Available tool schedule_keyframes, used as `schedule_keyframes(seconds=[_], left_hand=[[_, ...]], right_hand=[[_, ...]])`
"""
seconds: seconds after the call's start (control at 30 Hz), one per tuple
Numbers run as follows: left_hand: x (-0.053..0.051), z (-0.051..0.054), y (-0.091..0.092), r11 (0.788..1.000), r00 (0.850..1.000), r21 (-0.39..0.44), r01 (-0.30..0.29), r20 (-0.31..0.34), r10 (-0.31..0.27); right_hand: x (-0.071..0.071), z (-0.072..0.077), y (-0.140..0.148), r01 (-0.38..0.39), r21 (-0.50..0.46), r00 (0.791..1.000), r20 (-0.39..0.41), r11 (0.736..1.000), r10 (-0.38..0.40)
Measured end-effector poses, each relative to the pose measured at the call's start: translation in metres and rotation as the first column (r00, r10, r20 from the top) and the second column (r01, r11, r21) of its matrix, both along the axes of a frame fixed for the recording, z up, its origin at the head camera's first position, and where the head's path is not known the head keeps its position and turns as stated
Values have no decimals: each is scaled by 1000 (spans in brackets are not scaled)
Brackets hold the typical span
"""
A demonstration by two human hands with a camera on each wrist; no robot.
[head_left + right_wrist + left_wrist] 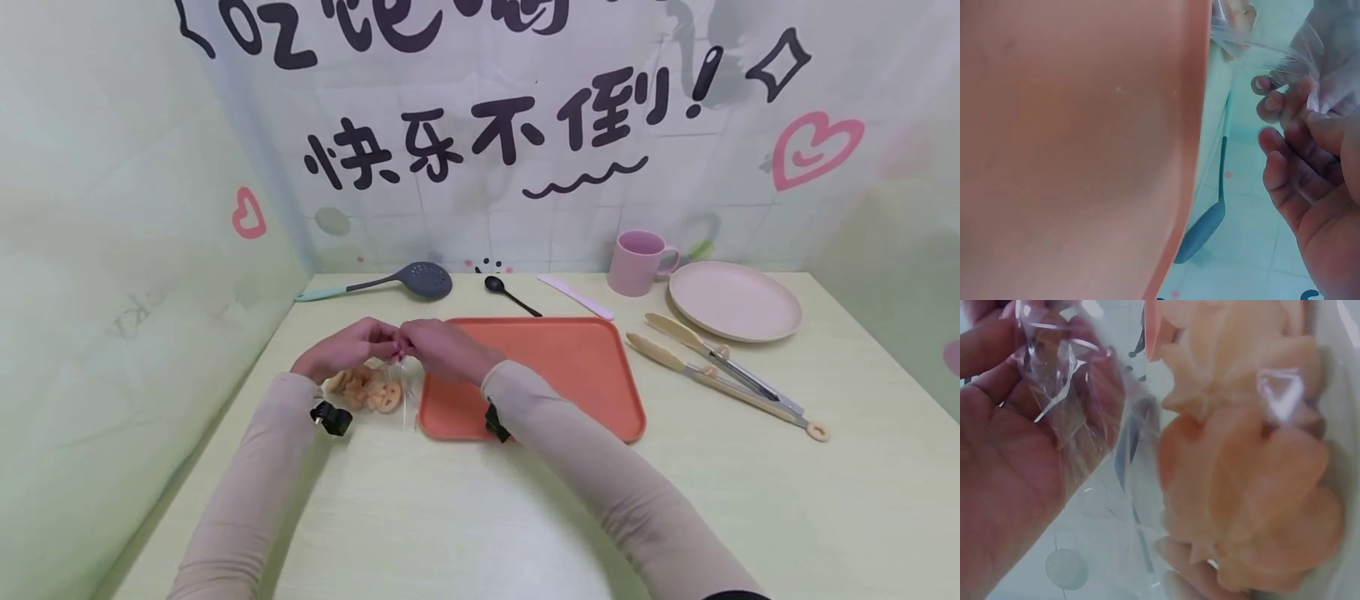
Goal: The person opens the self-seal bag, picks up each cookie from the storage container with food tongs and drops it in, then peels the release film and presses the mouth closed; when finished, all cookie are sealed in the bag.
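A clear plastic bag [1072, 412] of cookies [365, 390] lies left of the tray. Several cookies [1241, 494] show ribbed, flower-like shapes through the film in the left wrist view, and one has a face cut in it. My left hand [348, 348] pinches the gathered top of the bag from the left. From the right, my right hand [450, 348] pinches the same top, thumb against fingers, in the right wrist view. Fingertips of both hands meet there, with a small pinkish-white strip [1314, 97] between them; its kind is unclear.
An orange tray [555, 375] lies under my right forearm. Behind are a slotted turner [426, 280], a black spoon [513, 296] and a pink knife [576, 297]. A pink mug [632, 265], a plate [735, 300] and tongs [720, 375] stand at right.
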State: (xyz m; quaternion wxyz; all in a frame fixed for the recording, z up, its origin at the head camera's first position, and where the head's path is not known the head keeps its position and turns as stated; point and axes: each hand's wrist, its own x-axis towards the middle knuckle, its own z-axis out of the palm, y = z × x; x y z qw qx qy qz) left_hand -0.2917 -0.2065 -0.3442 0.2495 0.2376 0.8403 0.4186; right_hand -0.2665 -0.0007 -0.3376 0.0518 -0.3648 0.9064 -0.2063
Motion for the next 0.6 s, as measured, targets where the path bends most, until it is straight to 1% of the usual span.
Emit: schedule_keyframes(seconds=[0.1, 0.17, 0.27, 0.33, 0.4, 0.47, 0.5, 0.6], left_hand=[[0, 2, 0, 1000, 1000, 6, -11, -11, 11], [0, 1, 0, 1000, 1000, 10, -22, -22, 22], [-2, -1, 1, 999, 998, 19, -42, -47, 43], [-3, -1, 2, 997, 995, 18, -79, -67, 80], [-4, -2, 1, 993, 988, 9, -116, -97, 116], [-3, -2, 0, 986, 981, -6, -164, -108, 163], [-2, -1, -1, 984, 979, -13, -176, -110, 173], [-1, 0, -2, 988, 982, -29, -154, -110, 150]], right_hand=[[1, -1, 4, -12, 32, 999, 30, 999, 11], [2, -2, 6, -14, 40, 999, 47, 999, 12], [3, -2, 8, -10, 34, 999, 35, 999, 9], [4, -2, 10, -7, 26, 1000, 22, 1000, 6], [6, -1, 11, -5, 6, 1000, 20, 1000, 5], [8, -1, 13, -5, -34, 1000, 25, 999, 6], [9, 0, 13, -7, -57, 1000, 14, 998, 8], [9, 4, 14, -1, -138, 1000, -28, 990, -3]])
